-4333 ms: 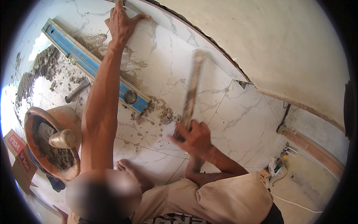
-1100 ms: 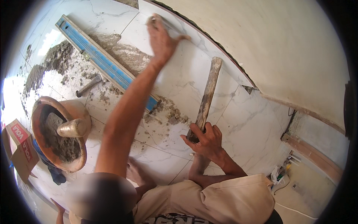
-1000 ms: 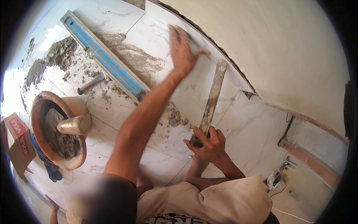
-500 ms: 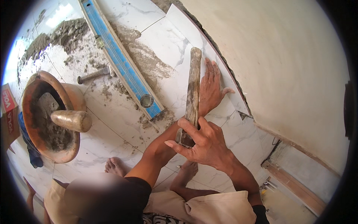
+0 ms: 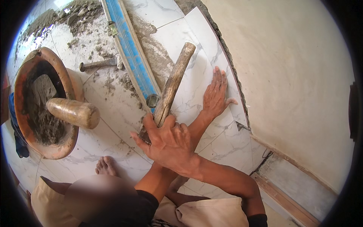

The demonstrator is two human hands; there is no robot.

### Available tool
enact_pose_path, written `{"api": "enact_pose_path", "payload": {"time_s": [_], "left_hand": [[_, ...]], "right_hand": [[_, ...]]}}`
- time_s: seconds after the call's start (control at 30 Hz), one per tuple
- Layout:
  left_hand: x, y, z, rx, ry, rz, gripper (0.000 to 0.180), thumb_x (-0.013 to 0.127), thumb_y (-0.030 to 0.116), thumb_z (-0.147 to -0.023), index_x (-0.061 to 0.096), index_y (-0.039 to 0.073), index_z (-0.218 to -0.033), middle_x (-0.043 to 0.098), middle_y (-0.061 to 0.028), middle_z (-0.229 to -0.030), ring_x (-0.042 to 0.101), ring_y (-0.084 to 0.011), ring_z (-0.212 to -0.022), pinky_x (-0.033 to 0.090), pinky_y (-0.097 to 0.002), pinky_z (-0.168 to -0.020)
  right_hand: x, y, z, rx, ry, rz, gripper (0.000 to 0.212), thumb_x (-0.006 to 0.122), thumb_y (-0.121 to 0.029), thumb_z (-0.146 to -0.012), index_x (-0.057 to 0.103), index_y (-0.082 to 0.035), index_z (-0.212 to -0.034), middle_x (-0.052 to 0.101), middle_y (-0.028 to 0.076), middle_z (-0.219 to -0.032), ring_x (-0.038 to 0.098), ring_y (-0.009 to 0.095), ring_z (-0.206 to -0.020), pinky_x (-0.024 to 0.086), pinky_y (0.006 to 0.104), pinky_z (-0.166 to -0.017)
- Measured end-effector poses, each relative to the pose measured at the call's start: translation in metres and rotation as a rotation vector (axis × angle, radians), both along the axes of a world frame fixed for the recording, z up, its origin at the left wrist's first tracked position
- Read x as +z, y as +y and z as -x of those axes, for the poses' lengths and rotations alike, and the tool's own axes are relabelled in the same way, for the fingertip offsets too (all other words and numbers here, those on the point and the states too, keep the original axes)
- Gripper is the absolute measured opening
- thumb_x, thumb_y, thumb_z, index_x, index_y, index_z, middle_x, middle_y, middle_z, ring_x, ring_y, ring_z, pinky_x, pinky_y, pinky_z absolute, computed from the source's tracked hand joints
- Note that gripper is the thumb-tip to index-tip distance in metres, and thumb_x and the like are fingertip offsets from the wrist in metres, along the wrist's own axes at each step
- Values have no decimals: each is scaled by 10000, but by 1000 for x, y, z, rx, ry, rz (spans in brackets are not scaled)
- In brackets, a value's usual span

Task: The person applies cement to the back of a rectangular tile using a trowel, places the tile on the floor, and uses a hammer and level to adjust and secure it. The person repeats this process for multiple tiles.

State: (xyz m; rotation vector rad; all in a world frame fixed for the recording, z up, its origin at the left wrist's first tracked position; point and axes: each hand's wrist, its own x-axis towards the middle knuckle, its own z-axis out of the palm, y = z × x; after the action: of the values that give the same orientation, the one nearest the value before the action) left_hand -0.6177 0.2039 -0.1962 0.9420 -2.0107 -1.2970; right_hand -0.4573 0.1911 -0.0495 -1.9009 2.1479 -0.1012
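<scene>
- Near edge: the person's knees in beige cloth and one bare foot (image 5: pixel 106 166) resting on the floor tiles; both forearms cross just above them.
- Right hand (image 5: pixel 168 143): fingers curled shut around the lower end of a wooden handle (image 5: pixel 174 81), which slants up and to the right across the tiles; its head is hidden under the hand.
- Left hand (image 5: pixel 216 96): passes under the right wrist and lies flat, palm down, fingers stretched out and close together, holding nothing; it presses on a white marbled tile (image 5: pixel 204 68) that lies along the curved foot of the wall (image 5: pixel 295 75).
- Left of the hands: a rust-coloured mortar pan (image 5: pixel 64 113) standing on the floor, with grey mortar inside and a thick wooden handle (image 5: pixel 73 112) sticking out over its rim.
- Centre: a long blue spirit level (image 5: pixel 130 53) lying on the tiles, its near end just beside the held handle.
- Beyond the pan: a small metal tool (image 5: pixel 99 64) lying among mortar crumbs.
- Far left: a heap of loose grey mortar (image 5: pixel 72 15) spread on the floor.
- Right: a plain plastered wall, with a wooden strip (image 5: pixel 283 196) along its base at the near right.
</scene>
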Motion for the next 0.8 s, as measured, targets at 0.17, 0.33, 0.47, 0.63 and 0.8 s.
{"api": "enact_pose_path", "payload": {"time_s": [0.17, 0.33, 0.47, 0.63, 0.8], "left_hand": [[-1, -2, -1, -4, -43, 5, 1327, 765, 643, -684, 92, -75, -1574, 46, -331, -1640, 175, -424, -1527, 430, -416, -1076], [-1, -3, -1, 10, -36, 11, 1308, 766, 640, -683, 131, -94, -1561, 73, -336, -1636, 180, -420, -1527, 432, -413, -1067], [1, -2, 1, 12, -35, 36, 1306, 767, 637, -683, 138, -105, -1555, 77, -351, -1628, 188, -431, -1521, 442, -409, -1051], [-2, -4, 2, 21, -70, 84, 1316, 754, 650, -689, 118, -111, -1554, 68, -374, -1617, 205, -437, -1513, 454, -404, -1032], [2, -5, 2, -23, -83, 42, 1326, 741, 659, -698, 89, -112, -1557, 39, -372, -1620, 202, -435, -1513, 455, -412, -1021]], "right_hand": [[-13, -12, 12, -62, 11, -6, 496, 642, -522, -924, 638, -59, -1100, 483, 170, -634, 554, 289, -412, 460, 414, -388], [-21, -12, 11, -82, 50, 23, 494, 635, -517, -932, 620, -57, -1111, 508, 215, -623, 562, 304, -411, 456, 405, -369], [-19, -1, 2, -77, 9, 36, 489, 635, -513, -933, 616, -55, -1103, 520, 238, -631, 578, 319, -421, 455, 419, -368], [-27, -3, 14, -166, -16, -72, 479, 627, -519, -935, 612, -64, -1081, 528, 253, -648, 597, 359, -444, 464, 456, -382], [-25, 3, 9, -132, -10, -36, 497, 616, -533, -938, 597, -55, -1071, 541, 262, -650, 607, 394, -458, 480, 470, -395]]}}
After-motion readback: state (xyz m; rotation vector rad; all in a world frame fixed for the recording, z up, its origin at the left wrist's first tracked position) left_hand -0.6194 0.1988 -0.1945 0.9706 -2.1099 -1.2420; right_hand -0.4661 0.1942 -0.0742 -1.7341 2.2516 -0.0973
